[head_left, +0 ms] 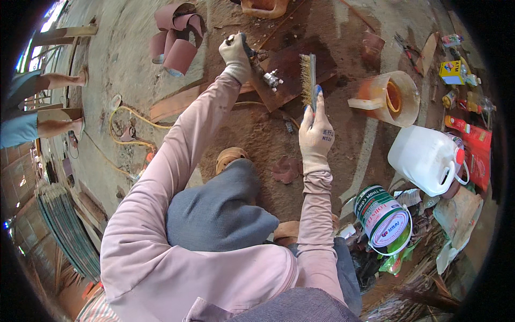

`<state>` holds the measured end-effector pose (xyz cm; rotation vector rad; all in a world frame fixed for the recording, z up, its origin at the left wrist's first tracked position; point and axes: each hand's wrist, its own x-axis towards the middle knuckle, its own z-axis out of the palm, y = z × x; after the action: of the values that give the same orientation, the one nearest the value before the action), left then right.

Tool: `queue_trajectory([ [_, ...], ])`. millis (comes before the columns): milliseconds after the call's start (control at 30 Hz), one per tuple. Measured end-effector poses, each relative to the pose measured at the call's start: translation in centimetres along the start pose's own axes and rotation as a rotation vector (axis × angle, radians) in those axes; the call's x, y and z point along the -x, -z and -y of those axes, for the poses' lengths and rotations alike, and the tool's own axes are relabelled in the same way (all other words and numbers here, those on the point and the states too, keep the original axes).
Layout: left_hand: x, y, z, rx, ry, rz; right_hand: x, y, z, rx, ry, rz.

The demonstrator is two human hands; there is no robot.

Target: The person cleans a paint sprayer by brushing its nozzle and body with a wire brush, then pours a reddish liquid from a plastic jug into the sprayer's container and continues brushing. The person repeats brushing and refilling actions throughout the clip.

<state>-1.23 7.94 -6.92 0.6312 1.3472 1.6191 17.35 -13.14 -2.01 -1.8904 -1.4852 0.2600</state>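
My left hand [234, 52], in a pale knit glove, is closed round a dark-handled tool [248, 47]. Silver metal fittings [272, 80] show just beyond it, over a dark reddish-brown board [300, 70]; whether they belong to that tool is hard to tell. To the right, my right hand [316, 134], gloved with blue on the fingertips, grips the lower end of a stiff-bristled brush [307, 80]. Its yellowish bristles face left, toward the fittings, and stand apart from them. The brush's grey back is turned to the right.
Right of the brush stands a translucent jug [406, 102] with orange-brown stains. Farther right are a white jerrycan [424, 161], a green-and-white bucket [383, 220] and pliers [409, 52]. Sandpaper strips [182, 53] and a yellow hose [115, 119] lie left. Another person's legs [59, 126] show at far left.
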Motion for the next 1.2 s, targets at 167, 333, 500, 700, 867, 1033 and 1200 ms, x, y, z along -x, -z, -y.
queue_trajectory([
  [167,-1.6,-1.4,2.1,-0.133,-0.033,0.001,-0.6,0.5,0.9,0.097,0.148,0.059],
  [333,-1.9,-3.0,2.3,-0.512,-0.169,-0.146,-0.2,-0.3,1.4,0.138,0.164,0.178],
  [500,-2.2,-4.1,1.9,-0.685,-0.236,-0.222,7.8,-2.0,-2.0,0.109,0.069,0.186],
  [700,-1.3,-3.6,1.6,-0.57,-0.164,-0.272,0.7,-2.5,-0.4,-0.015,0.082,0.003],
  [867,-1.7,-3.1,1.4,-0.757,-0.233,-0.249,5.5,-2.7,2.8,-0.051,0.028,0.026],
  [1033,0.7,-4.1,-0.1,-0.56,-0.168,-0.282,0.1,0.7,4.1,-0.066,-0.177,0.159],
  [1200,1.2,-3.9,0.3,-0.525,-0.239,-0.292,-0.3,-2.2,7.2,0.035,-0.269,0.405],
])
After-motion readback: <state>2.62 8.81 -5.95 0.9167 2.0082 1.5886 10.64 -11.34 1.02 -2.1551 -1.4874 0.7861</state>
